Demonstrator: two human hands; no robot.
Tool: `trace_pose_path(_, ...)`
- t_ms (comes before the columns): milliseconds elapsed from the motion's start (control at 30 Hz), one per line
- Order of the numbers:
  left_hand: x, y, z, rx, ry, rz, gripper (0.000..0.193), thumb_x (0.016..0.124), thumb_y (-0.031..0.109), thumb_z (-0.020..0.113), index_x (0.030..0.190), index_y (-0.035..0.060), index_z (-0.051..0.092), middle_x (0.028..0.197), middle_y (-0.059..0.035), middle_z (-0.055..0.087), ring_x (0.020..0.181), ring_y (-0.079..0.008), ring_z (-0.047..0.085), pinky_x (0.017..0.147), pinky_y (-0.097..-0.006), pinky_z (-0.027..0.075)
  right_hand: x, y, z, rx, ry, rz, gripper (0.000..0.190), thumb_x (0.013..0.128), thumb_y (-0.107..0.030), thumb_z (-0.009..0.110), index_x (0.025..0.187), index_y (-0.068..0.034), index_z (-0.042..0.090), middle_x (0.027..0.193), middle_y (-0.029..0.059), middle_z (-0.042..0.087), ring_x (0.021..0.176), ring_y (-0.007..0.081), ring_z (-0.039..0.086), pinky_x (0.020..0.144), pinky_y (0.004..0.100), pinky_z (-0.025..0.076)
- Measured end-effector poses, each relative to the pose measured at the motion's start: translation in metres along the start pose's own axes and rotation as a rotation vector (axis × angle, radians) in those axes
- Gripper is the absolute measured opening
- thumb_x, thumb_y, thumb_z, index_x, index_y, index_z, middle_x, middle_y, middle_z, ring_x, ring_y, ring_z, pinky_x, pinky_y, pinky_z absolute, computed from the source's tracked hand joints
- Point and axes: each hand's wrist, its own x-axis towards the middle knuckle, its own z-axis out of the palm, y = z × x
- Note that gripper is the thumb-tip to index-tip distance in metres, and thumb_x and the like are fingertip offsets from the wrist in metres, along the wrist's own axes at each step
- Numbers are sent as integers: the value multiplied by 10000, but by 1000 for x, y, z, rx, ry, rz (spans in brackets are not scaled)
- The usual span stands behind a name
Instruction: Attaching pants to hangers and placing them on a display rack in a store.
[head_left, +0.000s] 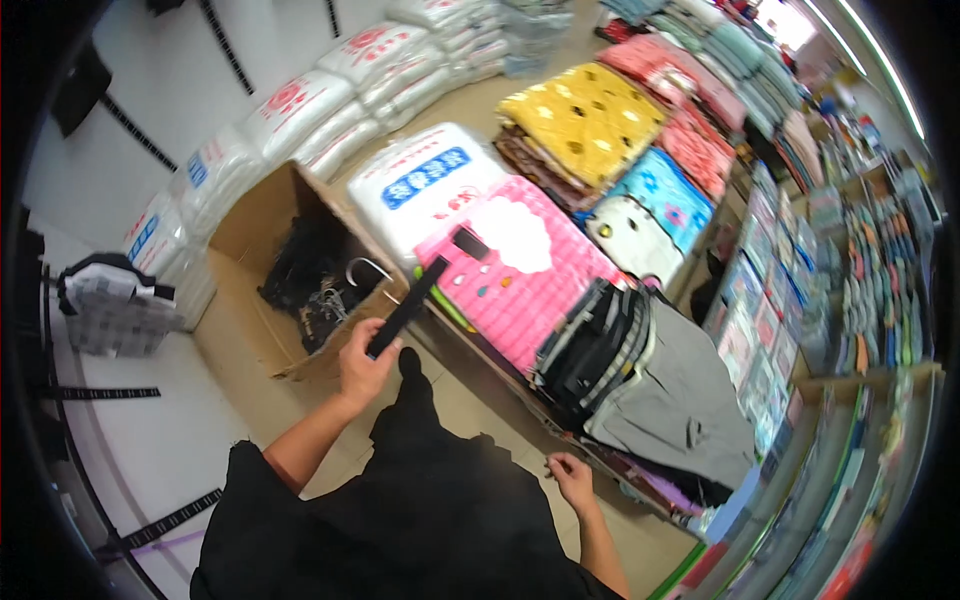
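Note:
My left hand (369, 363) is closed around the lower end of a flat black bar-like hanger (409, 307), whose silver hook (367, 262) points up and to the left. The hanger is over the edge of an open cardboard box (247, 225), in which lie a tangle of black items and metal hooks (324, 304). My right hand (570, 480) is low beside the display table, its fingers curled around a small dark thing that I cannot make out. Nearest to it on the table are a pile of folded dark garments (600, 345) and grey trousers (667, 390).
Pink (517, 277), yellow (585, 120) and blue (660, 202) folded textiles lie on the table by a white wrapped pack (427, 176). White plastic-wrapped packs (300, 109) line the wall. Shelves of packaged goods (877, 277) stand at right. A checked bag-like item (116, 307) hangs at left.

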Motion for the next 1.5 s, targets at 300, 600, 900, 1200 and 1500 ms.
trace_pose_path(300, -133, 141, 121, 421, -459, 897, 422, 800, 102, 846, 1196, 80, 701, 988, -103, 753, 890, -317, 734, 740, -399, 553, -43, -68, -65, 629, -60, -248, 569, 1104, -301, 622, 1567, -29, 435, 1385, 155, 696, 910, 196, 737, 799, 314, 553)
trace_pose_path(600, -148, 185, 184, 407, -550, 1267, 454, 813, 157, 864, 1224, 74, 690, 1104, -70, 739, 1029, -257, 710, 893, -386, 535, -47, -51, -98, 1347, 179, -433, 262, 1090, -240, 561, 1273, -55, 591, 1235, 174, 721, 921, 270, 733, 783, 376, 566)
trace_pose_path(900, -94, 188, 238, 196, -720, 1061, 462, 818, 226, 893, 1209, 71, 703, 1084, -89, 740, 1010, -302, 714, 886, -417, 538, -48, -51, -167, 1309, 391, -500, 277, 1016, -179, 590, 1262, -64, 646, 1245, 183, 698, 1008, 222, 610, 887, 358, 515)
trace_pose_path(1200, -47, 179, 289, 92, -801, 1100, 433, 793, 213, 907, 1151, 65, 714, 1052, -81, 748, 958, -290, 725, 841, -407, 556, -17, -62, -186, 1361, 434, -444, 231, 1031, -195, 594, 1211, -70, 669, 1206, 173, 704, 900, 168, 546, 849, 349, 500)
trace_pose_path(1500, -29, 165, 298, 58, -784, 989, 392, 824, 246, 881, 1139, 67, 730, 1040, -79, 760, 956, -286, 722, 838, -405, 541, 18, -80, -206, 1214, 398, -412, 249, 1010, -211, 619, 1201, -57, 662, 1174, 162, 710, 885, 161, 545, 819, 341, 491)
